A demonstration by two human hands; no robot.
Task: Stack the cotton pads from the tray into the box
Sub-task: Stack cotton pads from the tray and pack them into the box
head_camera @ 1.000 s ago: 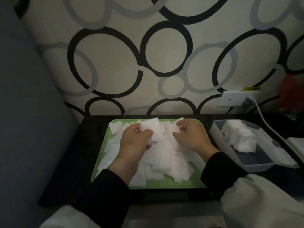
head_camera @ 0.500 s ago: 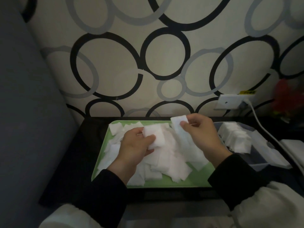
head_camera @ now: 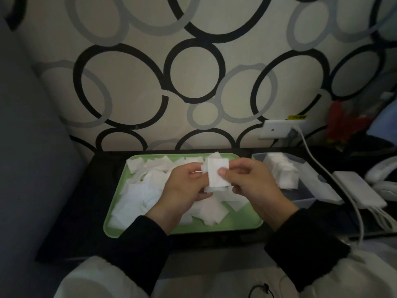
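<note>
You are pinching a small bundle of cotton pads point(head_camera: 217, 176) between both hands. Your left grip point(head_camera: 184, 188) is curling round its near edge, and your right grip point(head_camera: 253, 186) is thumbing its face. Loose pads point(head_camera: 139, 192) are lying beneath both grips in the green tray point(head_camera: 214, 230). The part-filled box point(head_camera: 305, 200) is sitting just outboard of the right grip. You are best squaring the edges flush now, pressing lightly so none slips.
</note>
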